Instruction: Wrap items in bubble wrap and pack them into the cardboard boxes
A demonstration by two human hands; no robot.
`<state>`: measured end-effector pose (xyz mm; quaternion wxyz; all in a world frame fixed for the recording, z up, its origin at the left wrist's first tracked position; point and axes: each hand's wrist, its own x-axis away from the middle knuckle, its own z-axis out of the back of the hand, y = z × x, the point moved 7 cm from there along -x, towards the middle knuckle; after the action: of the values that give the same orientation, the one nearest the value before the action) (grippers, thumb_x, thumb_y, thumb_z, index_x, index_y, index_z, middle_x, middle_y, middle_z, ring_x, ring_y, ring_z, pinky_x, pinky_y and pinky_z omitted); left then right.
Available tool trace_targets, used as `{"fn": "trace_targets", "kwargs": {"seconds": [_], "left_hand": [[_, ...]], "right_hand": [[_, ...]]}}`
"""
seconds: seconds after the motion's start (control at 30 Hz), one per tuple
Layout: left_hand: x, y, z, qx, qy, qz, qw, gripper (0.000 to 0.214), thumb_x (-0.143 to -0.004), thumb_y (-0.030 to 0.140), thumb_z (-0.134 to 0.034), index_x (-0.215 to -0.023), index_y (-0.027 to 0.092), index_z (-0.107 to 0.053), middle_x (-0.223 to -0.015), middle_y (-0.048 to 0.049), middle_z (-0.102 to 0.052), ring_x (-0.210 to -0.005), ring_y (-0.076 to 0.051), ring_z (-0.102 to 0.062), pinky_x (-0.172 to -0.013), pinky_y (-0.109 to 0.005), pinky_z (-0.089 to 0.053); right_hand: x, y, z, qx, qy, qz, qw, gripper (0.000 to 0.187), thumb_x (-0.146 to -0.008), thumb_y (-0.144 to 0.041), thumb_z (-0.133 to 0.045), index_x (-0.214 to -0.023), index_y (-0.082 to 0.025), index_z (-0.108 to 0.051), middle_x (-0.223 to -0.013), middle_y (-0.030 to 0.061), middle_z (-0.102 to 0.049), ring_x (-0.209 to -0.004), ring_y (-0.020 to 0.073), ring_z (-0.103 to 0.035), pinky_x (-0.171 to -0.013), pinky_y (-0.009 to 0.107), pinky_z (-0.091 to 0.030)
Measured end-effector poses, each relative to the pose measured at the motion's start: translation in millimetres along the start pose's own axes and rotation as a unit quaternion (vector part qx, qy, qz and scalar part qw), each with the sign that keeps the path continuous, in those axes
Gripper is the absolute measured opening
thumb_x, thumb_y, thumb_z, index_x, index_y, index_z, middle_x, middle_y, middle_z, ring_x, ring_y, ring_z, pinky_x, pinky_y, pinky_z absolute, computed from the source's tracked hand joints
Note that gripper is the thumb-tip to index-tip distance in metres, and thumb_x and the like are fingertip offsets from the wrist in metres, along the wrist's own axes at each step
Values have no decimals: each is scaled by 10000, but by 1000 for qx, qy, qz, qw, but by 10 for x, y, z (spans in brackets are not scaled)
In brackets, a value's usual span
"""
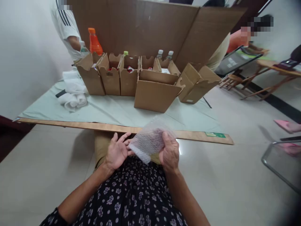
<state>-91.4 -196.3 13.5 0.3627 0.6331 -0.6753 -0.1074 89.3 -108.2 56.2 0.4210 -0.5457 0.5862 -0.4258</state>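
A bundle wrapped in clear bubble wrap (pixel 147 142) sits between both my hands, just above my lap and in front of the table's near edge. My right hand (pixel 169 153) is closed round its right side, fingers curled over the top. My left hand (pixel 117 151) has its fingers apart, fingertips touching the bundle's left end. What lies inside the wrap is hidden.
A low table (pixel 117 127) with a pale cloth carries a row of open cardboard boxes (pixel 110 77), one larger box (pixel 156 94), rolled white towels (pixel 72 100), an orange bottle (pixel 94 42) and a tall cardboard screen (pixel 150 28). Two other people stand behind. Chairs at right.
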Motion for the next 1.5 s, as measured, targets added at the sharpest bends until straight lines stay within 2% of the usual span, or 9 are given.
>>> {"fn": "trace_targets", "kwargs": {"seconds": [0.07,0.17,0.27,0.43,0.67,0.83,1.3,1.4,1.5], "left_hand": [[30,-13,-40,-11,-11,-24,1000,814,-768,797,-665,-1317,197,-626,-1161,-123,-728,-1077,-290,-685,-918,-409,-539],[38,-194,-28,-88,8,-20,996,654,-674,535,-887,-1210,204,-711,-1078,-79,-761,-981,-254,-695,-874,-337,-518],[44,-480,45,-146,29,39,988,429,-599,317,-912,-981,178,-775,-901,-39,-762,-826,-189,-658,-782,-275,-485],[60,-643,89,-188,18,71,979,287,-628,355,-899,-783,151,-770,-765,-41,-714,-713,-157,-594,-694,-260,-460],[-64,173,299,-214,189,-120,951,378,-543,384,-929,-782,163,-737,-776,-9,-708,-719,-146,-618,-706,-248,-497],[-166,649,89,-366,183,-228,884,369,-656,457,-807,-871,167,-735,-836,-36,-735,-766,-166,-645,-730,-268,-519],[-1136,1073,-231,-583,160,-286,743,253,-773,361,-633,-934,174,-688,-613,56,-542,-571,-139,-514,-636,-275,-424],[-1241,1067,-269,-627,166,-294,702,316,-773,317,-662,-1049,166,-696,-706,6,-621,-694,-204,-605,-756,-347,-489],[-1195,1023,-327,-655,161,-315,668,352,-814,282,-657,-1145,166,-689,-1022,-105,-713,-1021,-290,-647,-982,-450,-477]], "right_hand": [[18,33,-38,-7,-14,-20,1000,423,-782,-609,-774,-953,-224,-813,-1019,62,-818,-933,245,-748,-908,420,-606],[53,80,-158,8,-89,-62,994,442,-788,-622,-775,-952,-216,-834,-928,60,-819,-811,232,-741,-771,369,-618],[8,60,-212,35,-168,-61,983,410,-843,-583,-752,-972,-203,-840,-869,56,-809,-738,207,-718,-696,327,-595],[-339,22,174,0,-54,-13,998,387,-840,-567,-753,-968,-210,-831,-931,61,-814,-839,212,-732,-792,337,-602],[-380,136,657,81,4,42,996,302,-768,-470,-825,-873,-197,-749,-800,20,-753,-735,171,-663,-725,300,-557],[-343,220,686,132,-24,46,990,336,-830,-482,-750,-988,-190,-699,-947,62,-782,-850,198,-707,-810,338,-575],[-1185,67,501,387,-49,118,913,368,-800,-460,-640,-1026,-178,-709,-769,36,-709,-707,206,-624,-773,358,-498],[-1324,107,569,442,-32,116,889,422,-781,-424,-650,-1113,-172,-709,-926,94,-756,-881,275,-661,-925,452,-471],[-1331,46,686,514,-3,156,844,492,-835,-431,-638,-1245,-163,-673,-1265,179,-712,-1145,348,-622,-1010,525,-430]]}}
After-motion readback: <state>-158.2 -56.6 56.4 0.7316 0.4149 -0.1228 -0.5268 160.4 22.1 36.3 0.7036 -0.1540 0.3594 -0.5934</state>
